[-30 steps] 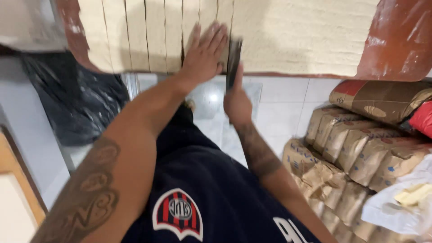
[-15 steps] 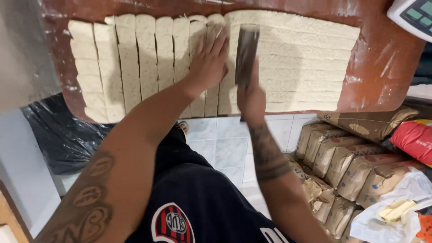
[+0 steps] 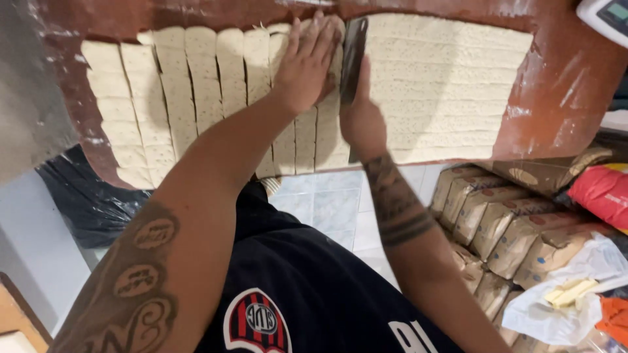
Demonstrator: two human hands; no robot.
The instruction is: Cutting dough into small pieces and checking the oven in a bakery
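Observation:
A pale dough sheet [image 3: 451, 85] lies on a reddish-brown worktop [image 3: 562, 104]. Its left part is cut into several long strips [image 3: 196, 91] lying side by side. My left hand [image 3: 307, 62] rests flat, fingers spread, on the strips just left of the cut line. My right hand [image 3: 360, 124] grips a dark metal blade [image 3: 353, 55] that stands on edge in the dough between the strips and the uncut sheet. The two hands are almost touching.
Brown paper sacks [image 3: 504, 216] are stacked on the tiled floor [image 3: 333, 209] at the right, with a red bag [image 3: 602, 193] and a white plastic bag [image 3: 569, 294] on top. A black plastic bag [image 3: 85, 202] sits at the left. A scale's corner [image 3: 608, 16] shows top right.
The view has tilted up, so more of the worktop and dough shows. Both hands stay at the cut line, the blade still in the dough.

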